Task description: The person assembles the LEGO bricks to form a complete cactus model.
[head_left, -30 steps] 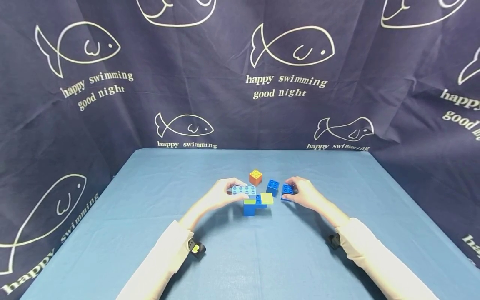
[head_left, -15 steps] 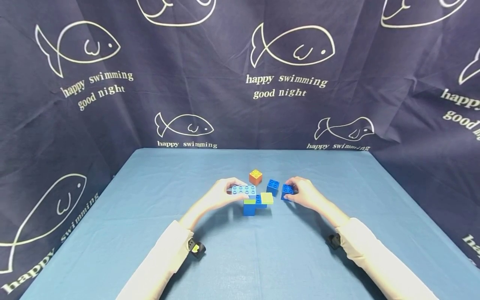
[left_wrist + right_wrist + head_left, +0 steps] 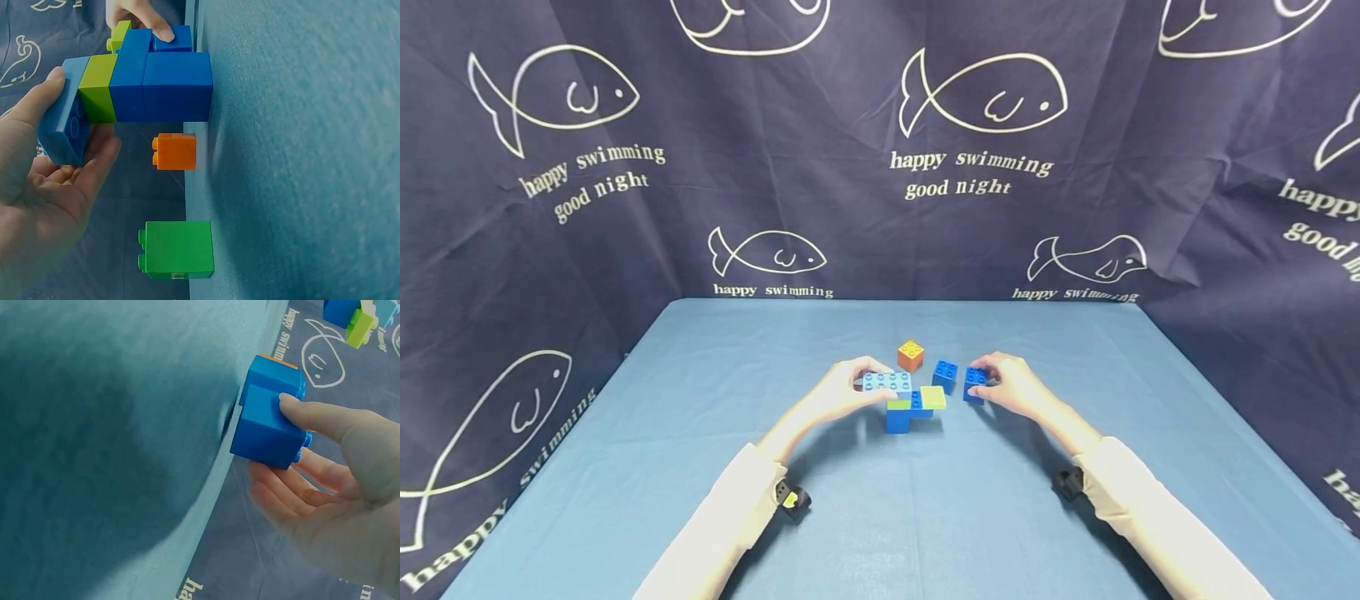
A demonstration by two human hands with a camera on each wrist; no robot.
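Observation:
In the head view my left hand (image 3: 842,390) grips a light blue brick (image 3: 886,381) between thumb and fingers. This brick sits on a small assembly, overhanging a lime brick (image 3: 98,87) that is stacked on blue bricks (image 3: 898,420). A second lime piece (image 3: 933,397) tops the assembly's right end. To the right, my right hand (image 3: 1013,387) pinches a blue brick (image 3: 265,425) with its studs facing up. Another blue brick (image 3: 945,376) stands just left of that one. The hand partly covers the pinched brick in the head view.
An orange brick (image 3: 911,356) stands behind the assembly. The left wrist view also shows a green brick (image 3: 179,249), which I cannot see in the head view. A blue cloth (image 3: 910,517) covers the table, and a dark fish-print curtain (image 3: 865,192) hangs around it.

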